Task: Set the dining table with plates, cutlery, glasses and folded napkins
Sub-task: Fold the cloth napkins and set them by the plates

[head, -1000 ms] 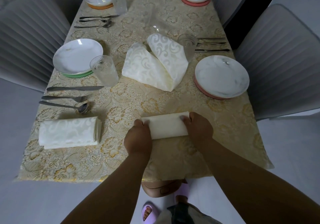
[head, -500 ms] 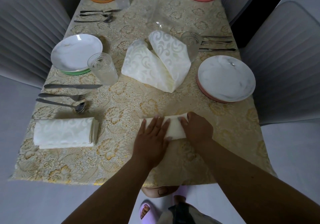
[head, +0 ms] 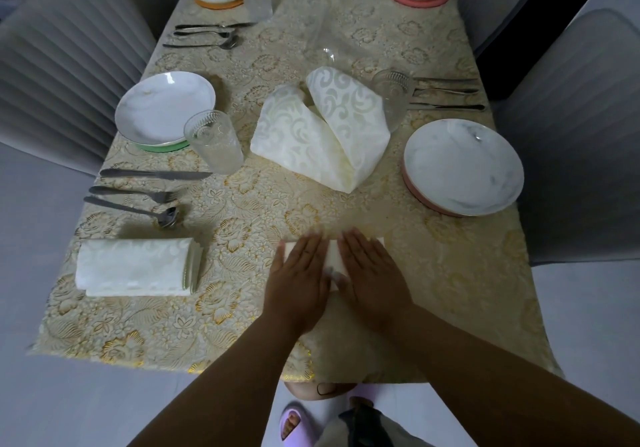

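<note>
My left hand (head: 299, 278) & right hand (head: 372, 278) lie flat, fingers straight, pressing a soft white folded napkin (head: 335, 259) on the bumpy gold-flower worktop (head: 242, 238); napkin mostly hidden.

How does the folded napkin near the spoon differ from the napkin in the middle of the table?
The folded napkin lies flat as a neat rectangle near the table edge; the middle napkin is loosely looped and stands up. The middle napkin looks larger, with bolder scrolls. Both are cream patterned cloth, and no hand touches either.
</note>
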The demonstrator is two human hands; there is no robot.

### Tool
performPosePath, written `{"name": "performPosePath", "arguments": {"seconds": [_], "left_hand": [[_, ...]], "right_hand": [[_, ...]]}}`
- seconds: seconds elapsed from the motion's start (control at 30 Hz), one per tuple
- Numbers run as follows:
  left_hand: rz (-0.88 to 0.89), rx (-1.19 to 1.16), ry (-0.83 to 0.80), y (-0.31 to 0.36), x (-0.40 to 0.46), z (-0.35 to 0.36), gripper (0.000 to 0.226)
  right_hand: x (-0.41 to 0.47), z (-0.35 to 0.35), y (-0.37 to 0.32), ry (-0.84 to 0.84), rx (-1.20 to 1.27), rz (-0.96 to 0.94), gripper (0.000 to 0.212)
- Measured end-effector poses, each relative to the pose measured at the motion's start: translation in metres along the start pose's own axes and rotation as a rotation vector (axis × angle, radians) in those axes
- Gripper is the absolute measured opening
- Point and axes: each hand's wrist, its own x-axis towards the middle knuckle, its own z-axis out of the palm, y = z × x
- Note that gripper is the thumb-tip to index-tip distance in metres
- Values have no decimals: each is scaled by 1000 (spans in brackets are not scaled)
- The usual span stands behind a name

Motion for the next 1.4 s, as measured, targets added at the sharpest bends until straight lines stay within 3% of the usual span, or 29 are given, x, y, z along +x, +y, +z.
{"name": "performPosePath", "arguments": {"seconds": [0.33, 0.43, 0.6, 0.73, 0.9, 1.03, 1.2, 1.33, 1.4], "left_hand": [[-103, -70, 49, -12, 16, -8, 55], [-124, -61, 85, -16, 24, -20, 36], [-367, 19, -270, -15, 50, -58, 28], [-358, -298, -271, -15, 42, -72, 22], [-403, -668, -61, -32, 0, -97, 28], [-576, -918, 137, -72, -41, -128, 29], [-751, -1116, 363, -144, -77, -164, 22], [-814, -978, 511, -202, -87, -166, 9], [-836, -890, 507, -224, -86, -158, 12]], "right_hand": [[1, -1, 9, -27, -82, 64, 66], [2, -3, 9, -44, -75, 48, 68], [5, -11, 9, -55, -60, 5, 79], [19, -44, 4, -131, -68, 18, 69], [47, -74, -10, -249, 12, -12, 40], [60, -83, -54, -313, 412, -95, 35], [78, -72, -139, -173, 753, -37, 30], [106, -56, -202, -78, 793, 61, 23], [119, -47, -222, -47, 747, 104, 20]]}}
